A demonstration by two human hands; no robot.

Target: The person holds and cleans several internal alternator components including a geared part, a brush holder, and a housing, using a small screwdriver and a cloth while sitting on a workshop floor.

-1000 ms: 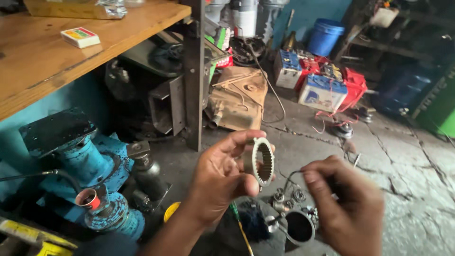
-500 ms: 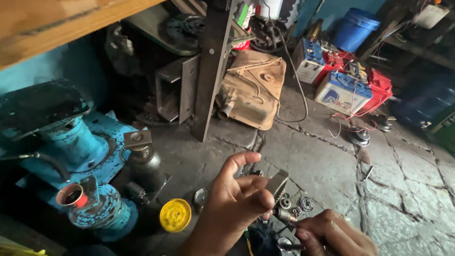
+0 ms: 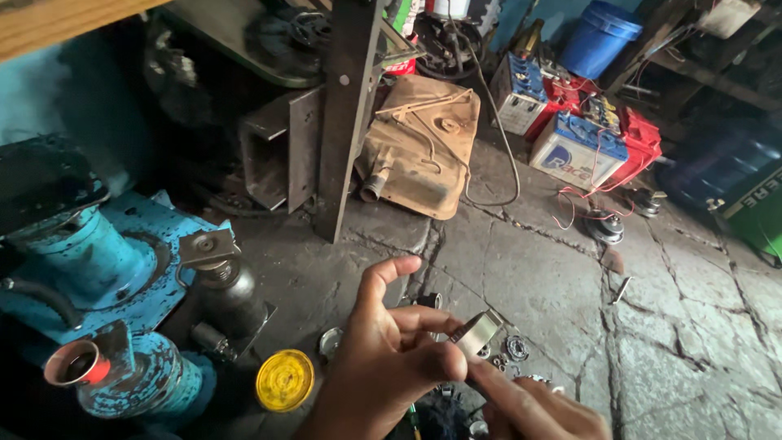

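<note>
My left hand [image 3: 383,358] pinches a small metal ring-shaped part [image 3: 476,332] between thumb and fingers, low in the middle of the view, with the index finger raised. My right hand [image 3: 533,403] comes in from the bottom right, and its index fingertip touches the underside of that part. Whether it holds anything itself I cannot tell. Just beyond the hands, several small round metal parts [image 3: 509,350] lie on the cracked stone floor [image 3: 529,269].
A blue machine [image 3: 98,269] with a black jack-like cylinder [image 3: 228,293] stands at the left. A yellow lid [image 3: 285,380] lies beside it. A steel post [image 3: 346,114], a rusty tank [image 3: 423,143], batteries [image 3: 578,147] and a blue bucket [image 3: 599,37] stand beyond.
The view has tilted down and the workbench top has left the frame. The ring part, first held face-on, is now turned edge-on and lower. My right hand has closed in under it.
</note>
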